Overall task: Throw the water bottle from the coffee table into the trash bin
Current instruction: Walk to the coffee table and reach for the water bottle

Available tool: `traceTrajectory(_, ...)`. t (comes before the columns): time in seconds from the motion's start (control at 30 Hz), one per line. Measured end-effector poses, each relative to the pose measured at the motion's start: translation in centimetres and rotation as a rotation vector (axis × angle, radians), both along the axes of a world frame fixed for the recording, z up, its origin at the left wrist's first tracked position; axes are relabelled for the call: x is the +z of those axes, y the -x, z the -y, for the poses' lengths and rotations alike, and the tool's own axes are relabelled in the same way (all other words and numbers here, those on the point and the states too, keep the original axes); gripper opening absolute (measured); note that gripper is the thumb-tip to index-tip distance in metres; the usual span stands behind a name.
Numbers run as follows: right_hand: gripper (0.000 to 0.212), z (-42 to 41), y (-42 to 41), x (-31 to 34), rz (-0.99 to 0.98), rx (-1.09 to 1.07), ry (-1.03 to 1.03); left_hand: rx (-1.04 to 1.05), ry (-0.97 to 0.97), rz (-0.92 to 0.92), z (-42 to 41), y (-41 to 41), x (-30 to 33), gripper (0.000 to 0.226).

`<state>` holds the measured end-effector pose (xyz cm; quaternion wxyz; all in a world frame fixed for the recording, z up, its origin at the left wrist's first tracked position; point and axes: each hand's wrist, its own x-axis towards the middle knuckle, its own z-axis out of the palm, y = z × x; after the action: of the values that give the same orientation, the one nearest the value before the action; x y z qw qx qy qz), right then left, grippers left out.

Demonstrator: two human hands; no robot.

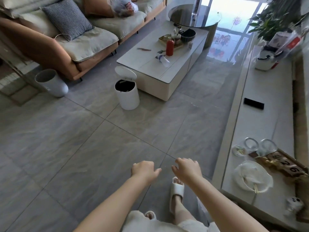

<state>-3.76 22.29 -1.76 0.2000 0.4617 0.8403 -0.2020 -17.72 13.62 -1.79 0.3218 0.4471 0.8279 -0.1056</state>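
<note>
A clear plastic water bottle (162, 59) lies on its side on the white coffee table (145, 64), beside a red bottle (169, 47). A white trash bin (127, 96) stands on the floor at the table's near left corner, its lid tipped up and its dark inside showing. My left hand (144, 170) and my right hand (187, 167) hover low in the foreground, far from the table, both empty. The left hand's fingers are loosely curled; the right hand's fingers are spread a little.
An orange sofa (55, 52) with cushions lines the left. A second white bin (51, 82) stands by the sofa's end. A long low cabinet (260, 124) runs along the right, with a phone, glasses and a bowl. Grey tiled floor lies between me and the table.
</note>
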Motion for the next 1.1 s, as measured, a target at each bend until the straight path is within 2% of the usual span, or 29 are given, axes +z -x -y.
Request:
traceTrajectory(0.5, 0.036, -18.3, 2.1, -0.4, 0.009, 0.111, 0.026, 0.11, -0.007, -0.025, -16.9, 1.3, 0.8, 0.05)
traceTrajectory(0.83, 0.034, -26.3, 4.3, -0.7, 0.02, 0.049, 0.045, 0.064, 0.021, -0.014, -25.4, 4.6, 0.3, 0.048)
traceTrajectory(1.1, 0.035, -33.3, 9.2, -0.1, 0.027, -0.038, 0.037, 0.027, -0.008, 0.007, -33.1, 10.8, 0.1, 0.048)
